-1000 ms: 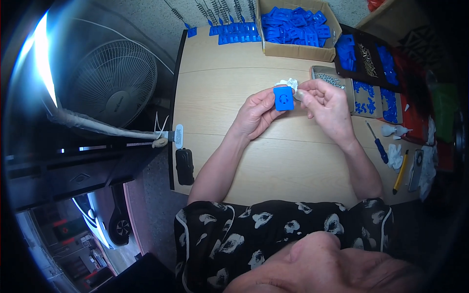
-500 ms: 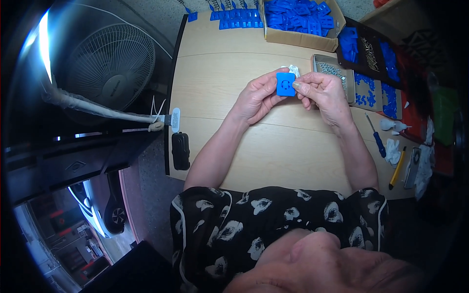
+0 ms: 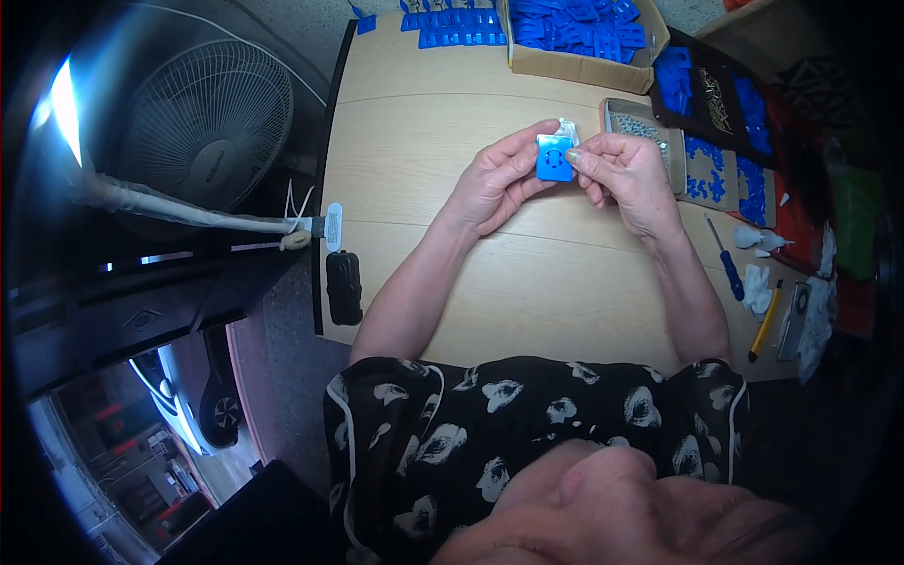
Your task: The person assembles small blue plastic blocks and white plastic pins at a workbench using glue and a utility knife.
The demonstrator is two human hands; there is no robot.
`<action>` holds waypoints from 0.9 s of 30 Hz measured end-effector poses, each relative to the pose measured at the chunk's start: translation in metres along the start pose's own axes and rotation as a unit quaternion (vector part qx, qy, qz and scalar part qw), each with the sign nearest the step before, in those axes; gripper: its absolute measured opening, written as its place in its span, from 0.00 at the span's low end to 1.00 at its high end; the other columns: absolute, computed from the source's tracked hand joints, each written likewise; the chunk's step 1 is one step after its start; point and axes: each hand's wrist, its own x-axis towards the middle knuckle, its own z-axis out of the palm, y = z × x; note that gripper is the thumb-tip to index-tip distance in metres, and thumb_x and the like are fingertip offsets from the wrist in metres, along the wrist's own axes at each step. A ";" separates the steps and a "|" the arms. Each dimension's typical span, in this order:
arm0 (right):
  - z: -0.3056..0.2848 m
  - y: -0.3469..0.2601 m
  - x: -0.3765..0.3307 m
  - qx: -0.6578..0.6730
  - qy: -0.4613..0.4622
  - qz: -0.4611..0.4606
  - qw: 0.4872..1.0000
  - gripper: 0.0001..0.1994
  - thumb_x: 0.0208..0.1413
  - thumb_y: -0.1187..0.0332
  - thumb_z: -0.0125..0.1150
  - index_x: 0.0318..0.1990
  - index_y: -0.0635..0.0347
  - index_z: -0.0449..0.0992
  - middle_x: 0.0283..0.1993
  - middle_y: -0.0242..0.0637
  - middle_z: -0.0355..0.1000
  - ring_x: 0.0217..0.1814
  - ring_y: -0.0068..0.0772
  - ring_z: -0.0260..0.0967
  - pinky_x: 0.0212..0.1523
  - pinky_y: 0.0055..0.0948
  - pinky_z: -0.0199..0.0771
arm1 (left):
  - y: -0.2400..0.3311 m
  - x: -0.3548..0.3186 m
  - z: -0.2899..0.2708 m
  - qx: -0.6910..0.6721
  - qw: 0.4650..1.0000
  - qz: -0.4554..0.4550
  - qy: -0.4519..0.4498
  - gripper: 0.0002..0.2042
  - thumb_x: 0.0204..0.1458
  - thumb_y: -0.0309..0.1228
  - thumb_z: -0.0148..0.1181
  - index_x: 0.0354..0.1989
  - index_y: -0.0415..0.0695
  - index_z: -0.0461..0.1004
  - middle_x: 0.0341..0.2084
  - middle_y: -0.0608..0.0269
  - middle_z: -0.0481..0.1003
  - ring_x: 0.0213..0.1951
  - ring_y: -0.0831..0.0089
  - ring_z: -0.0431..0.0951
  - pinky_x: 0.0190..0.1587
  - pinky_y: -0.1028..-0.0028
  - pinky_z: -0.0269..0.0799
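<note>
A flat blue rectangular plastic part [image 3: 554, 168] with a round cut-out pattern in its middle is held up over the table. My left hand [image 3: 499, 179] is closed on its left side, thumb along the edge. At the right edge, the thumb and fingers of my right hand [image 3: 621, 179] pinch the same part near its upper corner. Just behind the part lies a crumpled white tissue [image 3: 568, 130], partly hidden by it and my hands.
A cardboard box [image 3: 579, 66] of blue parts stands at the back, beside rows of blue pieces [image 3: 461, 36]. Trays of screws [image 3: 640, 122] and small blue pieces [image 3: 704, 169] line the right. A screwdriver [image 3: 729, 264], yellow-handled tool [image 3: 766, 322] and black case [image 3: 345, 287] lie nearer.
The blue part has tilted, so its upper edge now catches the light. My right thumb has shifted a little up onto its face; both hands keep their hold.
</note>
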 end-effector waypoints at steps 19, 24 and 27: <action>0.008 0.009 -0.013 -0.058 -0.010 -0.094 0.994 0.09 0.51 0.79 0.68 0.38 0.67 0.74 0.31 0.28 0.71 0.30 0.09 0.67 0.30 0.09 0.69 | -0.001 -0.001 -0.007 -0.007 1.000 0.001 -0.023 0.21 0.66 0.33 0.49 0.64 0.34 0.62 0.57 0.50 0.70 0.57 0.66 0.73 0.61 0.67 0.71; 0.005 0.008 -0.014 -0.046 -0.022 -0.085 0.995 0.09 0.52 0.79 0.68 0.38 0.67 0.74 0.32 0.28 0.72 0.31 0.09 0.68 0.30 0.09 0.69 | -0.001 -0.002 -0.008 0.008 1.000 -0.005 -0.027 0.22 0.66 0.33 0.49 0.64 0.34 0.62 0.55 0.50 0.71 0.56 0.66 0.74 0.61 0.66 0.72; 0.004 0.007 -0.014 -0.029 -0.035 -0.077 0.996 0.09 0.52 0.78 0.68 0.38 0.67 0.74 0.32 0.30 0.72 0.31 0.09 0.68 0.31 0.09 0.69 | 0.000 -0.003 -0.008 0.009 0.999 -0.007 -0.030 0.21 0.65 0.32 0.49 0.63 0.34 0.63 0.55 0.50 0.71 0.56 0.66 0.74 0.60 0.67 0.73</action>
